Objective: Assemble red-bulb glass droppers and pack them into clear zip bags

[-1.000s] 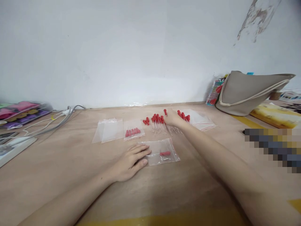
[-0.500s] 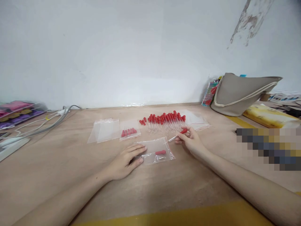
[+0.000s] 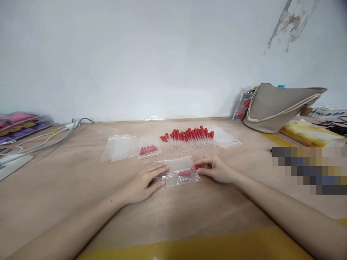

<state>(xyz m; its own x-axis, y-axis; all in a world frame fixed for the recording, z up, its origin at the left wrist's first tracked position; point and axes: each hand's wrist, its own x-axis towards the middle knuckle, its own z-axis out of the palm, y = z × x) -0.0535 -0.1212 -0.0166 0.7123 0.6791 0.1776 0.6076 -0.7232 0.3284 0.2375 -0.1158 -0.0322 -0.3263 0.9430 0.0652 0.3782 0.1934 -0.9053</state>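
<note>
A clear zip bag lies on the table in front of me, with one red-bulbed glass dropper inside. My left hand rests on the bag's left end, fingers stretched and thumb apart. At the bag's right, red-edged end, my right hand pinches a second dropper by its red bulb. That dropper's glass tube points left into the bag, only faintly visible. Behind the bag, a row of several droppers lies with red bulbs toward the wall. Another bag to the left holds several droppers.
Flat bags lie at the left, and more bags sit right of the dropper row. Cables and a power strip are at far left. A grey bag and a yellow packet stand at the right.
My right hand has moved left and down, bringing its dropper from beside the row to the bag's right end, tube inside. My left hand has stayed on the bag.
</note>
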